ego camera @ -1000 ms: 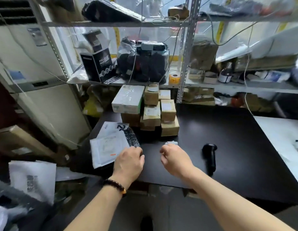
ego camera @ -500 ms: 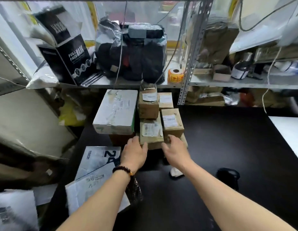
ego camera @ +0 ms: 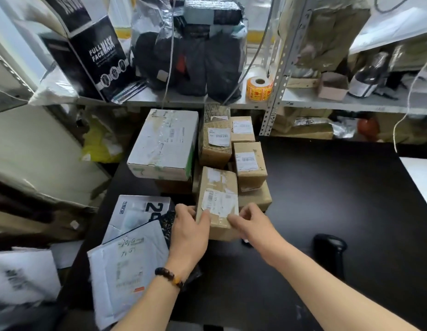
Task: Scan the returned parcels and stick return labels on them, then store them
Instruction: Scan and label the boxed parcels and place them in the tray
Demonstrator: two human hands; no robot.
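Both hands grasp one brown parcel (ego camera: 218, 185) at the near edge of a stack of small cartons (ego camera: 248, 161), towards the back left of the black table (ego camera: 339, 187). The left hand (ego camera: 189, 232) holds the parcel's near-left corner, with the thumb laid on the top face and the fingers wrapped round the left side. The right hand (ego camera: 253, 224) takes the near-right corner the same way, thumb on top and fingers curled against the right side. A white shipping label (ego camera: 219, 203) with a barcode lies on the parcel's top face, between the two thumbs. The parcel's near end hides its underside, so I cannot tell whether it is lifted or rests on the carton beneath. A large white box (ego camera: 164, 144) stands just left of the stack, on another brown carton. In front of it, by the left wrist, lie a grey mailer (ego camera: 136, 211) and a white padded mailer (ego camera: 126, 271), which overlap. A dark beaded bracelet (ego camera: 169, 275) circles the left wrist. A black handheld scanner (ego camera: 330, 249) lies on the table to the right of the right forearm, well apart from the parcel. On the metal shelf (ego camera: 327, 103) above the stack sits a roll of orange labels (ego camera: 259, 88), beside a black box marked FULL FACE MASK (ego camera: 97, 56) and dark plastic-wrapped bundles (ego camera: 195, 56).
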